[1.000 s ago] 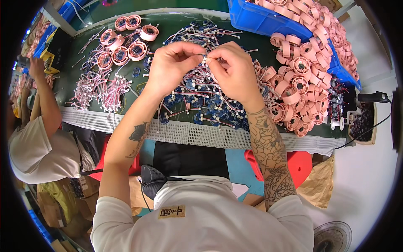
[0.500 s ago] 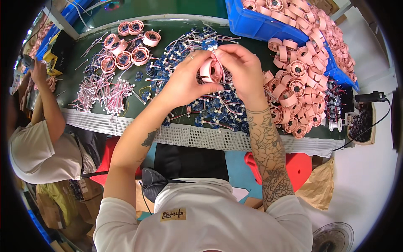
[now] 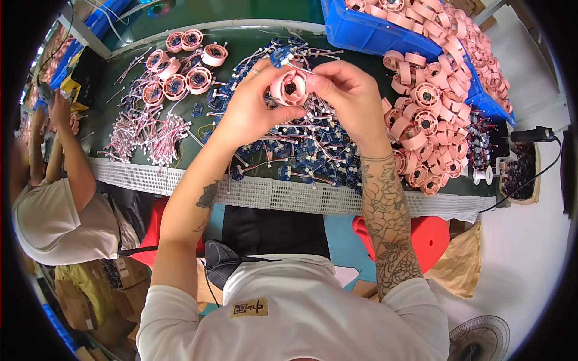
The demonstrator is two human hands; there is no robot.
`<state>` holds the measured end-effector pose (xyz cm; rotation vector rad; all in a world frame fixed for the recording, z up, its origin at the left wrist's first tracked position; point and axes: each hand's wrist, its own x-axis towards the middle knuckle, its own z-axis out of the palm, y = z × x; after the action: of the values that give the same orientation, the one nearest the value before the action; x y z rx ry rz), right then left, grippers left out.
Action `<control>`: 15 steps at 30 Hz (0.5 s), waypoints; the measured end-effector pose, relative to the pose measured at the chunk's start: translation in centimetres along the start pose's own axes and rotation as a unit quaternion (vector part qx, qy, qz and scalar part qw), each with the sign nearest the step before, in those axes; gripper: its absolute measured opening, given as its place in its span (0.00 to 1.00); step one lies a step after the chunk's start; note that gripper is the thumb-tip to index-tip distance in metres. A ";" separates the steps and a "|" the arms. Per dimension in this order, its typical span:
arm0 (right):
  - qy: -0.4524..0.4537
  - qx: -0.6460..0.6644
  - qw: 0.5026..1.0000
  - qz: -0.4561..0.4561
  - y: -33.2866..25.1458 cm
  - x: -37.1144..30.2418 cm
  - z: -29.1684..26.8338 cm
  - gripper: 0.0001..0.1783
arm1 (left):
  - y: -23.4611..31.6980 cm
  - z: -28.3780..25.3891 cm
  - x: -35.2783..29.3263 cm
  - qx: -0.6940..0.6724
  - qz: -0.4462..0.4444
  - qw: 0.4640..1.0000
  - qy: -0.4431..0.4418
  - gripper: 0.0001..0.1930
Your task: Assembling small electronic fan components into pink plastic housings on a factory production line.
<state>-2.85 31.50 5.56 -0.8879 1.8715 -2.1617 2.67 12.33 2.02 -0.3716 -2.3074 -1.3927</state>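
My left hand point(image 3: 250, 111) is closed round a round pink plastic housing point(image 3: 286, 88), whose hollow side with a dark centre faces up. At the housing's far edge a small blue circuit board point(image 3: 280, 57) sticks up by my left fingertips. My right hand point(image 3: 349, 96) pinches a thin wire lead that runs beside the housing; its exact end is hidden by the fingers. Both hands are above a heap of blue circuit boards point(image 3: 325, 153) with wire leads attached.
Many pink housings point(image 3: 421, 123) are piled to the right, below a full blue bin point(image 3: 361, 30). On the left lie pink housings with boards point(image 3: 175, 87) and bundles of wire leads point(image 3: 162, 141). A white mesh strip point(image 3: 289, 198) edges the bench. A co-worker's arm point(image 3: 75, 150) is at far left.
Both hands have shifted slightly, the left one leftward. The pink housing has turned so its hollow side faces up, and the blue board has moved left with it.
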 end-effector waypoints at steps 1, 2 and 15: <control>-0.001 0.000 1.000 -0.001 0.4 0.1 0.0 0.10 | -0.4 -0.3 0.0 -0.054 -0.020 0.998 -0.034 0.35; -0.011 -0.030 0.998 -0.045 0.9 0.3 -0.1 0.10 | 0.0 -0.3 0.1 -0.055 -0.019 0.998 -0.035 0.35; -0.031 0.009 0.999 0.009 -0.1 -0.4 0.1 0.09 | 0.4 -0.6 0.3 -0.138 0.005 0.989 -0.042 0.36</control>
<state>-2.39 31.62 5.56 -0.9194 1.8218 -2.1132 2.76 12.00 2.72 -0.5341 -2.1748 -1.7273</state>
